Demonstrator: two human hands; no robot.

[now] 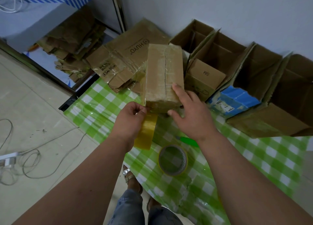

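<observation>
While my left hand (131, 118) pinches the top end of a yellowish tape strip (147, 131) between thumb and fingertips, I see the strip hang down past that wrist, its upper end meeting the near left corner of the cardboard box (162, 72). The box stands on the checked green tablecloth (105, 109) directly ahead of both hands, its top seam already covered in glossy tape. My right hand (189, 113) lies spread against the box's near right corner: the forefinger reaches up onto the top face and the thumb touches the lower front edge, fingers straight and apart.

Just behind the right wrist sits a tape roll (172, 160), flat on the cloth, and a green-handled tool (188, 141) lies between that roll and the wrist; I cannot tell what kind it is. Beyond the left hand, flattened cartons (125, 62) are stacked beside the box. To the right of the right hand stands a row of open cartons (220, 55); one holds a smaller box marked SM (205, 75), and a blue package (235, 101) rests close by. Cables (33, 157) trail on the floor, well off to the left of my left forearm.
</observation>
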